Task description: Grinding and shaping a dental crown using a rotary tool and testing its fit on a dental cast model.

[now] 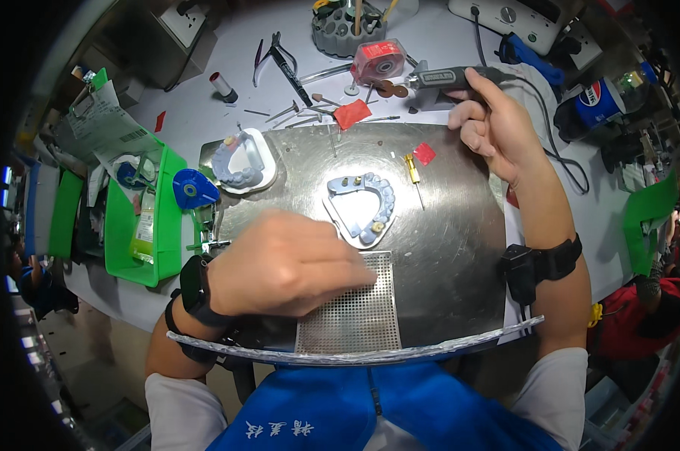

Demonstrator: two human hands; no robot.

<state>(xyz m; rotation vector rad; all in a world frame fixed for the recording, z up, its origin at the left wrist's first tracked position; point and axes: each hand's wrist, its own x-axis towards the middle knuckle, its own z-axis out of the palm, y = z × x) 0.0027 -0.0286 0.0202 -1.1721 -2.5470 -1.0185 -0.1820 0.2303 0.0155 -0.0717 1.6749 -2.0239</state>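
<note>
The right hand (498,124) is holding a handpiece (449,78) at the upper right of the frame, its lower fingers curling beneath. The left hand (291,263) is covering part of the mesh (355,323) at lower centre, fingers bunching together; whether they are gripping anything cannot be told. A dental model (389,199) is lying at centre, on the metal plate (460,248).

Fisheye view from the wearer's head, aimed steeply downward and forward over the near edge of a grey, rectangular metal plate (460,252). The plate lies at close range, filling the centre; the white, flat tabletop (276,19) recedes past its far edge.
</note>
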